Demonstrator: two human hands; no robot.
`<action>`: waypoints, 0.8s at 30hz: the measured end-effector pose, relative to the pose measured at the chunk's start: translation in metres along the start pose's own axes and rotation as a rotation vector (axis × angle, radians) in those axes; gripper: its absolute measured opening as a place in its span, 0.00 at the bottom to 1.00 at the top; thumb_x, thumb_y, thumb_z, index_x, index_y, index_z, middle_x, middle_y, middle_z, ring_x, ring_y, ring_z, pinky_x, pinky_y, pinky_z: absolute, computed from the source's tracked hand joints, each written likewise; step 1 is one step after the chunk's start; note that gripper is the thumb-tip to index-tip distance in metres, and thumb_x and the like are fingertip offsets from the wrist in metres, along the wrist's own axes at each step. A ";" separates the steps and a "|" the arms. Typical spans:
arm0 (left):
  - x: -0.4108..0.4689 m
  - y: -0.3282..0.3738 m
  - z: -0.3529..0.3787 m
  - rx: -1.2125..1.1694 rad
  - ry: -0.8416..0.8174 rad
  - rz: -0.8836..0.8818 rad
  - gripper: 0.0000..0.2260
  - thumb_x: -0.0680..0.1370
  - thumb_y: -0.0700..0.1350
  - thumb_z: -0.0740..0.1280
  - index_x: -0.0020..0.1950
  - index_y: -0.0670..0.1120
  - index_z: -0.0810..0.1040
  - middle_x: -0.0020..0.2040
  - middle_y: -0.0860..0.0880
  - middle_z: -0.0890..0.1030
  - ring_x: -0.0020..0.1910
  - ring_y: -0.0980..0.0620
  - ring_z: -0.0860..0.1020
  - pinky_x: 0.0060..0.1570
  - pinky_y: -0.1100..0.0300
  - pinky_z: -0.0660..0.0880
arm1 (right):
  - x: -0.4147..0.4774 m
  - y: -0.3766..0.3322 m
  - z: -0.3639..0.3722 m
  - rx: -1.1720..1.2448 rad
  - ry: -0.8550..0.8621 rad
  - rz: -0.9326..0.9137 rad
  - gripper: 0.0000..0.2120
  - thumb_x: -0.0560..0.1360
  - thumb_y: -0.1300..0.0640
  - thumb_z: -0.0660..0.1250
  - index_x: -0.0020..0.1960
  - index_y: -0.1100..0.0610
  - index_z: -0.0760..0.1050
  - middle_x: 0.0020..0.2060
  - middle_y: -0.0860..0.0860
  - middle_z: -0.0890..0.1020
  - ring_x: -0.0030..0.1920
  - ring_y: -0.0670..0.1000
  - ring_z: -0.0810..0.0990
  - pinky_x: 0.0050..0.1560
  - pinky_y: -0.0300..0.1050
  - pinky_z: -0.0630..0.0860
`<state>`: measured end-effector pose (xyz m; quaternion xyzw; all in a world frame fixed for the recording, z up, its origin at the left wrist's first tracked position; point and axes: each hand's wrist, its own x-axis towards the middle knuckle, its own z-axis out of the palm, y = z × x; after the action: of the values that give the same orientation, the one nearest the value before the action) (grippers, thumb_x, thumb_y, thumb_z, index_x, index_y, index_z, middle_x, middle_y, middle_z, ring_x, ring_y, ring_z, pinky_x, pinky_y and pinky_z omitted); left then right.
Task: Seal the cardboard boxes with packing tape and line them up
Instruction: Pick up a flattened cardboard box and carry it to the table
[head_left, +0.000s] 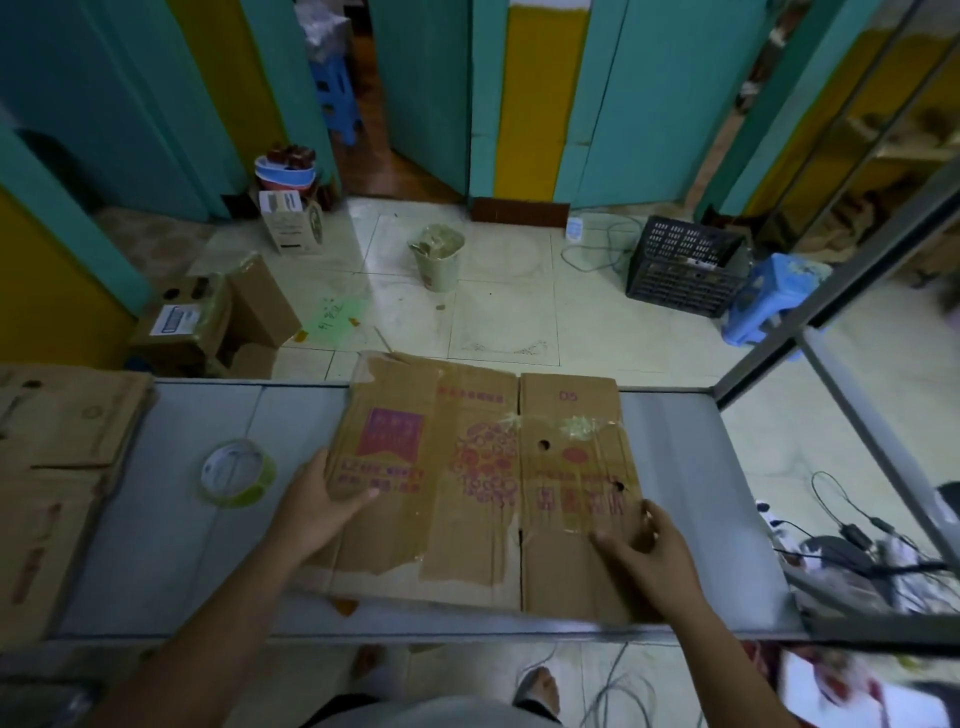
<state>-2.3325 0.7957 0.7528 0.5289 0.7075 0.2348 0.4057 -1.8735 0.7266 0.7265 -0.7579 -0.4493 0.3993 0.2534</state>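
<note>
Head view looks down on a grey worktop (691, 519) with a flattened box (467, 483) lying across its middle. The box is brown cardboard, printed in pink and red, with two small round holes in its right panel and scraps of old clear tape stuck near the centre fold. Its far edge reaches past the back of the worktop, and its near-left edge is torn and ragged.

The left hand (317, 504) grips the box's left edge, the thumb laid flat on the top face and the fingers tucked out of sight at the edge. The right hand (660, 551) sits on the near-right part of the box, close to its right edge. Its fingers (608, 543) are bent and touch the cardboard, but they are blurred, so I cannot tell whether they clamp it or only rest on it.

A tape (236, 473) roll lies flat on the worktop just left of the left hand, apart from the box. Farther left, a stack (57, 441) of flattened cardboard covers the worktop's end.

Beyond the worktop, on the tiled floor (498, 312), stand a pale bucket (439, 257), a black crate (680, 265) and, just beside the crate, a blue stool (769, 296). Several cartons (208, 322) sit at the left by the wall.
</note>
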 end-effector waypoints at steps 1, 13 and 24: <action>0.000 -0.002 0.000 0.019 -0.029 0.017 0.38 0.73 0.54 0.82 0.80 0.53 0.69 0.70 0.52 0.78 0.68 0.49 0.78 0.68 0.45 0.77 | -0.003 -0.001 0.002 -0.026 -0.030 -0.022 0.59 0.61 0.26 0.78 0.83 0.46 0.56 0.80 0.52 0.67 0.76 0.58 0.69 0.71 0.61 0.73; -0.009 -0.037 0.027 0.513 -0.288 0.141 0.53 0.69 0.69 0.78 0.85 0.67 0.47 0.84 0.55 0.29 0.85 0.48 0.36 0.83 0.40 0.50 | -0.045 0.015 0.036 -0.620 -0.117 -0.197 0.66 0.58 0.22 0.73 0.84 0.39 0.43 0.84 0.46 0.35 0.84 0.55 0.36 0.80 0.66 0.48; -0.031 -0.044 0.040 0.724 -0.492 0.495 0.35 0.75 0.70 0.71 0.80 0.66 0.67 0.84 0.66 0.52 0.84 0.61 0.43 0.83 0.40 0.40 | -0.052 0.026 0.022 -0.586 -0.145 -0.286 0.46 0.69 0.29 0.74 0.82 0.39 0.60 0.83 0.38 0.48 0.84 0.47 0.45 0.78 0.61 0.60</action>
<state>-2.3208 0.7479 0.7067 0.8274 0.4802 -0.0681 0.2831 -1.8941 0.6693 0.7149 -0.6974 -0.6638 0.2662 0.0455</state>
